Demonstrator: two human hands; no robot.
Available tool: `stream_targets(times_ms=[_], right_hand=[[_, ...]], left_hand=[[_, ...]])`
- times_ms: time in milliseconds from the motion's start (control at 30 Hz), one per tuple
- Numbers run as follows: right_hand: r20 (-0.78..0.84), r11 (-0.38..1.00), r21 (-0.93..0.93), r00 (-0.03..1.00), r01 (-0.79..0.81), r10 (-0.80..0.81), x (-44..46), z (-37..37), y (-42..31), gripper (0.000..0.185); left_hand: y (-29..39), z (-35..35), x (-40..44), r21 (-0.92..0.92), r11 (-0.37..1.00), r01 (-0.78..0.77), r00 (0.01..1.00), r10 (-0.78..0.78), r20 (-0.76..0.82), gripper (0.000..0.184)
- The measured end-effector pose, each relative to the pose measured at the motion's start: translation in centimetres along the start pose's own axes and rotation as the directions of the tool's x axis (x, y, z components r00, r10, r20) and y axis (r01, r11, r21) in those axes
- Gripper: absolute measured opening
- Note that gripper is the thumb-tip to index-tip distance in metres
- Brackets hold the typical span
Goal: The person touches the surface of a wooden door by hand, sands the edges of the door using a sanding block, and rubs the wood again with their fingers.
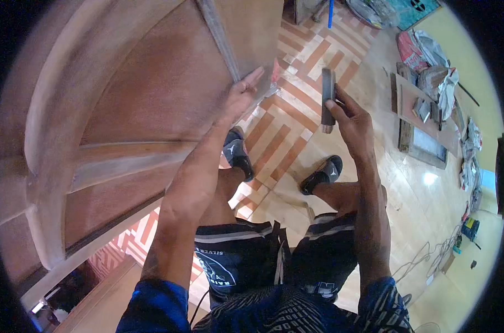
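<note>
A large brown wooden panel piece (152, 83) with raised, curved mouldings fills the left side of the view. My left hand (243, 93) lies against its right-hand edge, fingers stretched out and holding nothing. My right hand (353, 122) is raised over the floor, apart from the wood. Between its thumb and fingers is a narrow sanding block (328, 101), dark on one face and lighter brown along the other side. The block stands nearly upright in the view; its gripped edge is partly hidden by the fingers.
Both feet, in dark sandals (238, 155), stand on a patterned tile floor (285, 144). Boards (418, 111) with small items and crumpled bags (424, 50) lie along the right wall. Cords (429, 261) and a dark power tool (470, 227) are at lower right.
</note>
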State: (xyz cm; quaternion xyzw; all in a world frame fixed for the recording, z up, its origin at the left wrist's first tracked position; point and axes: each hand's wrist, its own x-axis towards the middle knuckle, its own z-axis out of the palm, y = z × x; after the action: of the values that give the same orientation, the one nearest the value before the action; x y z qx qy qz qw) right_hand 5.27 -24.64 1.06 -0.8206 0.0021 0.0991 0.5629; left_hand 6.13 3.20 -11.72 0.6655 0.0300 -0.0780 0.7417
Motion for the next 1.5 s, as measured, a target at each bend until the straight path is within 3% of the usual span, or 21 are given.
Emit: stream_targets(times_ms=[133, 300, 433, 633, 933, 1500], right_hand=[[0.034, 0.999, -0.032, 0.999, -0.003, 0.004, 0.9, -0.7, 1.1, 0.056], [0.044, 1.000, -0.031, 0.999, 0.003, -0.002, 0.8, -1.3, 1.4, 0.057], [0.027, 0.997, 0.078, 1.000, 0.007, -0.009, 0.5, -2.1, 1.4, 0.056], [0.006, 0.993, 0.118, 1.000, 0.015, -0.016, 0.2, -3.2, 1.4, 0.056], [-0.009, 0.983, 0.173, 0.998, 0.058, -0.057, -1.2, -3.7, 0.7, 0.055], [0.002, 0.943, 0.313, 0.993, 0.111, -0.118, -1.5, -3.7, 0.4, 0.052]], left_hand=[[1.7, 0.5, -0.5, 0.103, 0.990, -0.100, 0.995, 0.097, 0.033, 0.059], [5.0, 1.9, -1.0, 0.373, 0.901, -0.222, 0.969, 0.248, -0.021, 0.056], [8.7, 2.7, -2.9, 0.440, 0.834, -0.332, 0.923, 0.384, -0.031, 0.053], [14.9, 5.3, -6.9, 0.584, 0.742, -0.331, 0.895, 0.443, -0.056, 0.043], [20.8, 8.2, -10.9, 0.599, 0.624, -0.501, 0.795, 0.605, 0.035, 0.031], [22.8, 9.4, -12.8, 0.615, 0.562, -0.553, 0.762, 0.639, 0.101, 0.030]])
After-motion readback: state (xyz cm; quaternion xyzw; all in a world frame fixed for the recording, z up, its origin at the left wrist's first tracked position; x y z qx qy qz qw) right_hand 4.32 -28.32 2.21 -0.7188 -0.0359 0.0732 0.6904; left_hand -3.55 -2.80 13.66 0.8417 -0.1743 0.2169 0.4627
